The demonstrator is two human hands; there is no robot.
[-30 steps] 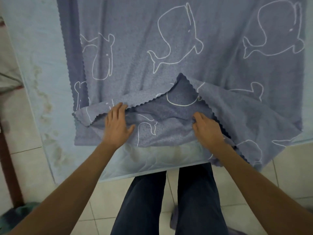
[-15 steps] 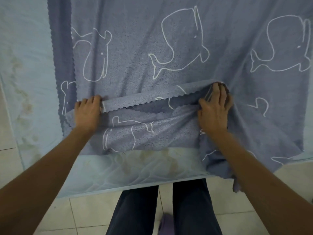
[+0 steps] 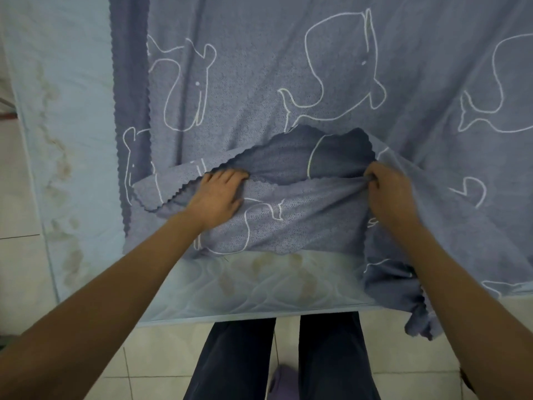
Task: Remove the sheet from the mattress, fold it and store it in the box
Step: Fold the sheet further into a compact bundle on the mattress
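Observation:
A blue-grey sheet (image 3: 288,82) with white whale outlines and a zigzag edge lies spread over a pale blue quilted mattress (image 3: 259,287). Its near edge is folded back on itself in loose layers. My left hand (image 3: 217,197) lies on the folded layer with its fingers stretched over the zigzag edge. My right hand (image 3: 389,194) pinches a bunched fold of the sheet and holds it up, so a flap opens between the hands. A corner of the sheet hangs off the mattress's near edge on the right. No box is in view.
The mattress shows brownish stains along its left side (image 3: 60,168) and near edge. White floor tiles (image 3: 150,362) lie below, with my legs in dark trousers (image 3: 239,359) against the mattress edge. A purple slipper (image 3: 284,382) is between my feet.
My left hand has moved right, from the sheet's left corner onto the middle of the folded layer. My right hand now bunches and lifts the fold, opening the flap wider.

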